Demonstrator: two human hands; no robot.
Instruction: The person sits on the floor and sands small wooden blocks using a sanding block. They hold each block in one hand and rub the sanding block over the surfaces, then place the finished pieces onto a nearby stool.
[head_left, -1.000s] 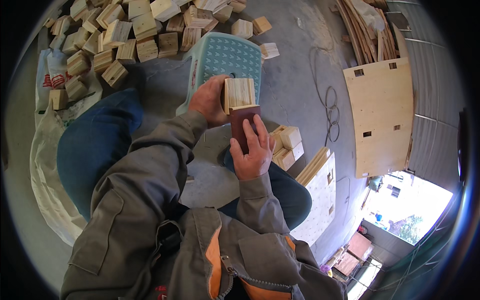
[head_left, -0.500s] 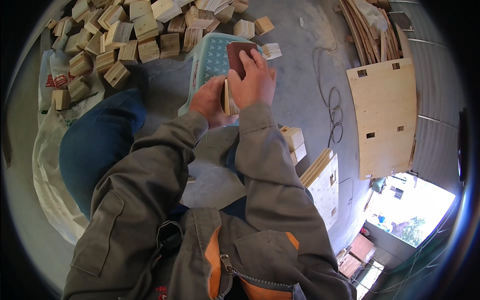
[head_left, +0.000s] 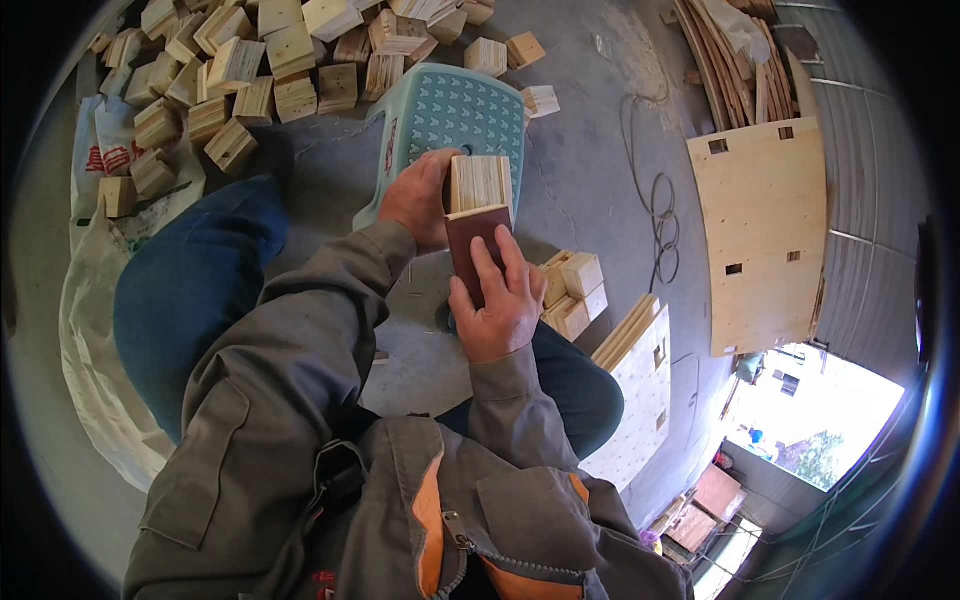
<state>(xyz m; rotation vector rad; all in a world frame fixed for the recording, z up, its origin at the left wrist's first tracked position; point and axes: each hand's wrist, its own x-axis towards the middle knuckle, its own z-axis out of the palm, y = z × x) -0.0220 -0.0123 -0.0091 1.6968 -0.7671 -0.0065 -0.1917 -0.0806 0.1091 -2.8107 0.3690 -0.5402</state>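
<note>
My left hand [head_left: 418, 203] grips a layered plywood block [head_left: 480, 183] by its left side, above the near part of a light teal plastic stool [head_left: 455, 110]. My right hand [head_left: 503, 312] is closed on a flat reddish-brown sanding block [head_left: 464, 238], its fingers lying along the top face. That sanding block sits against the near edge of the plywood block. The underside of the plywood block and part of my left hand's grip are hidden.
A pile of plywood blocks [head_left: 290, 50] covers the floor at the far left, partly on a white woven sack [head_left: 100, 300]. More blocks [head_left: 572, 290] stand beside my right knee, near leaning boards [head_left: 640, 385]. A cable [head_left: 662, 215] and a large plywood sheet [head_left: 765, 235] are at right.
My right hand has drawn the sanding block back toward me, exposing the plywood block's layered face and more of the stool top. My left hand has stayed nearly in place.
</note>
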